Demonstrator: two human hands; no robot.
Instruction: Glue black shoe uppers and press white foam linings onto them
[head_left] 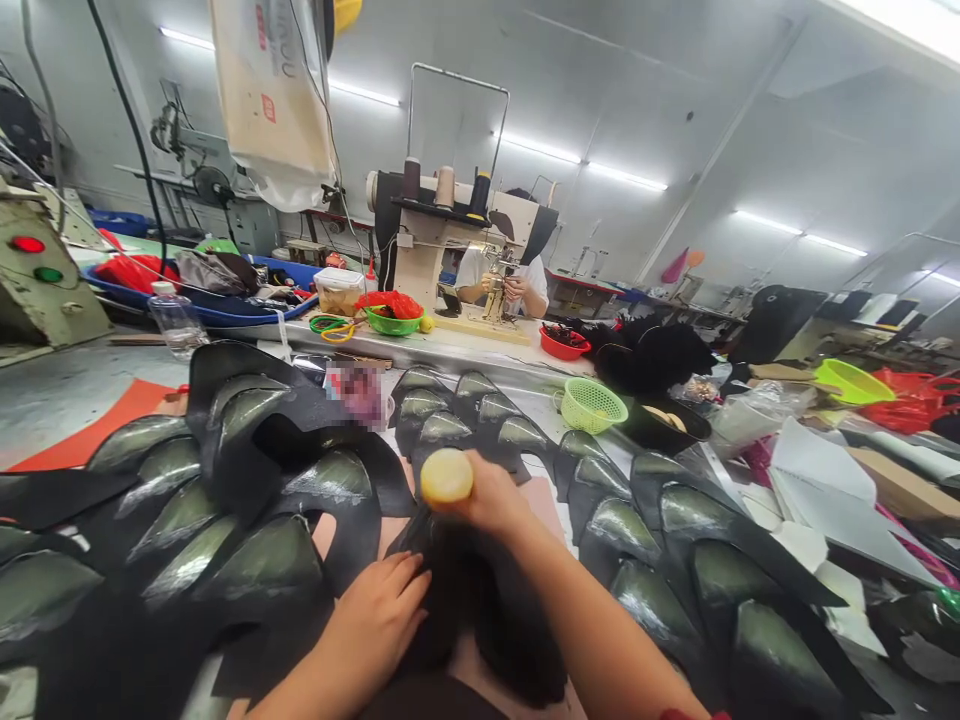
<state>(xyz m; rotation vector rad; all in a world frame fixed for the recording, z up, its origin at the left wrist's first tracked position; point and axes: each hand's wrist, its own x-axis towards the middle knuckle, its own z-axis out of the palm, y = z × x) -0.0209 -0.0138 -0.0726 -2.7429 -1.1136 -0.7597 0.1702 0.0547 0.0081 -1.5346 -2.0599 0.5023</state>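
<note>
My right hand (499,500) is closed around a yellowish cylindrical object (448,477) with a pale round end facing me; its lower part is hidden, so I cannot tell its kind. Directly below it lies a black sheet piece (442,570), curved like a shoe upper. My left hand (381,605) lies on that black piece with its fingers stretched out, holding nothing. On both sides, overlapping black pieces with glossy dark-green curved patches cover the bench, one pile (247,540) at the left and another row (630,530) at the right.
Beyond the pieces stand a light-green basket (592,405), a clear bottle (178,320) and a blue tray (247,305) of items. A person (529,285) works at a sewing machine (420,250) opposite. White sheets (832,490) lie at the right. A plastic-wrapped package (274,100) hangs at upper left.
</note>
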